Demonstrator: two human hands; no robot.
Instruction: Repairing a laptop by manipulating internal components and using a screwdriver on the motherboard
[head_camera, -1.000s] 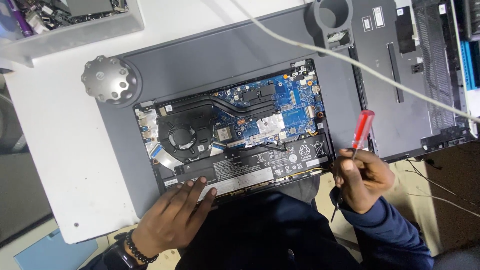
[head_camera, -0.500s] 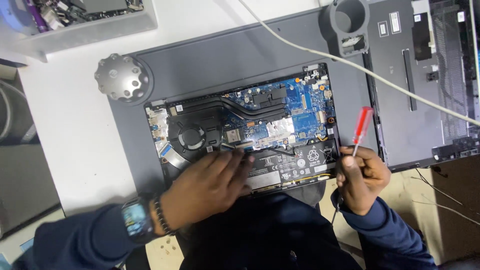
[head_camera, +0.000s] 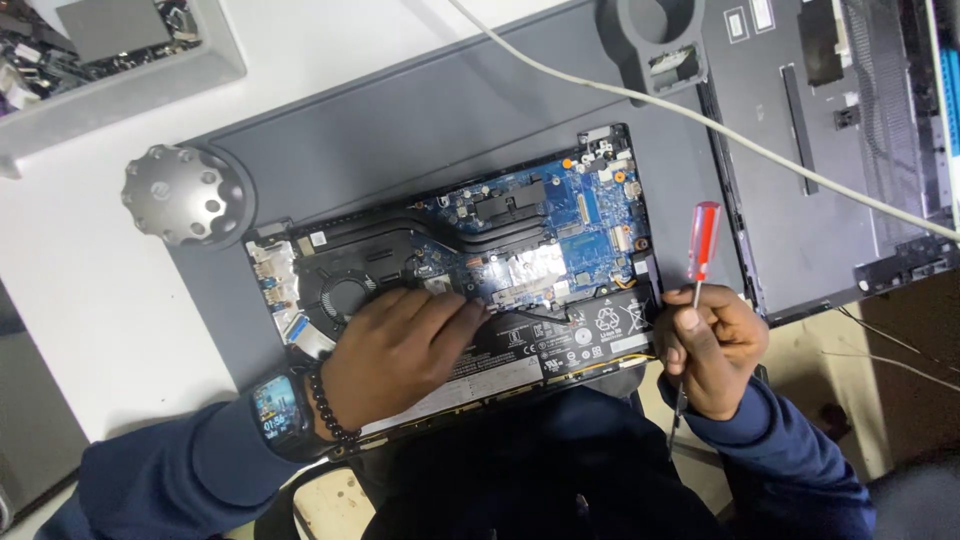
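One opened laptop (head_camera: 450, 270) lies bottom-up on a dark grey mat (head_camera: 440, 130) spread over the white surface (head_camera: 90, 300), with its blue circuit board, one round fan (head_camera: 340, 290) and one black battery (head_camera: 560, 345) exposed. The person's left hand (head_camera: 395, 350) lies palm-down over the laptop's near edge, its fingers (head_camera: 450, 315) stretched flat across the battery's top edge with the tips at the board beside the fan; that grip is loose and spread, clamped on nothing. A smartwatch (head_camera: 275, 410) and one beaded bracelet (head_camera: 325, 405) sit on that wrist. The right hand (head_camera: 710, 350) is just beside the laptop's right edge, its grip closed around one screwdriver (head_camera: 702, 245), whose red handle stands up above the fist while the thin shaft shows below it. One detached dark cover panel (head_camera: 800, 160) lies to the right, one pale cable (head_camera: 700, 120) crosses above the laptop, one round metal knob-like piece (head_camera: 185, 195) rests at the mat's left edge, and one grey tray of parts (head_camera: 130, 70) sits at the upper left.
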